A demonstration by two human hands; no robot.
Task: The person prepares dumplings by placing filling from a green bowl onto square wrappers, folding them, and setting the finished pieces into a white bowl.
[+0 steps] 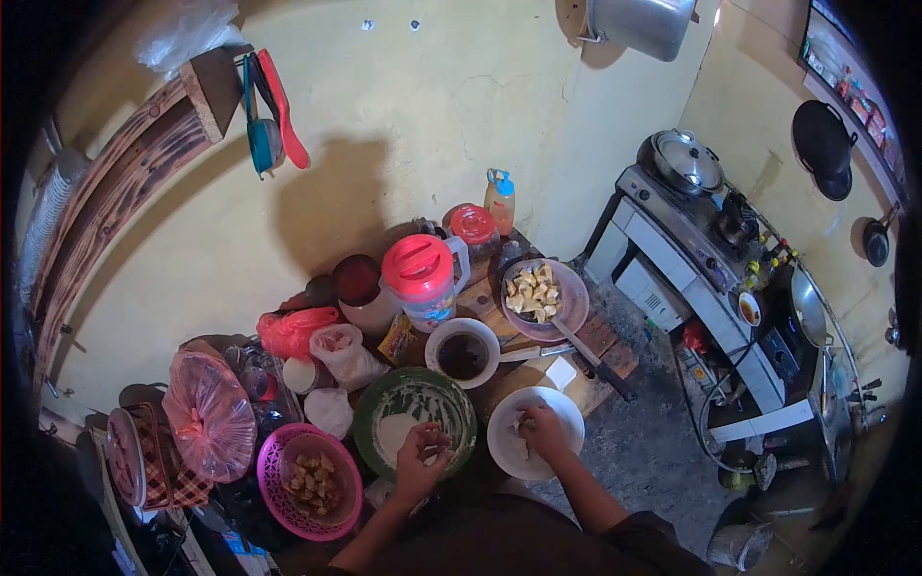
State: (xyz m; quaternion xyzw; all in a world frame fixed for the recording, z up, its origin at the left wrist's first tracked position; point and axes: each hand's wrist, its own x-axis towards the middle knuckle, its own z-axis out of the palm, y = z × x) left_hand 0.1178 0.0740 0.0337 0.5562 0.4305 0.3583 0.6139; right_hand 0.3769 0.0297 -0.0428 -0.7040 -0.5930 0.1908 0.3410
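Note:
My left hand [425, 453] is over the green basin [463, 397], whose inside is smeared with white batter or dough; its fingers are curled, and whatever lies between them is too small to name. Over the white bowl [564, 465] my right hand [543, 429] has its fingers bent together around something pale that I cannot make out. Behind the two stands a white bowl of dark liquid [463, 355]. Pale folded pieces [533, 292] fill part of a pink bowl [573, 300] at the back, with a knife [595, 363] beside it.
A pink basket [271, 504] holding brownish pieces stands at the left. Behind the basins are a red-lidded pitcher [420, 272], a red-lidded jar [473, 226], a bottle [500, 204] and plastic bags [346, 355]. A stove [672, 221] with a lidded pot [687, 161] is at the right.

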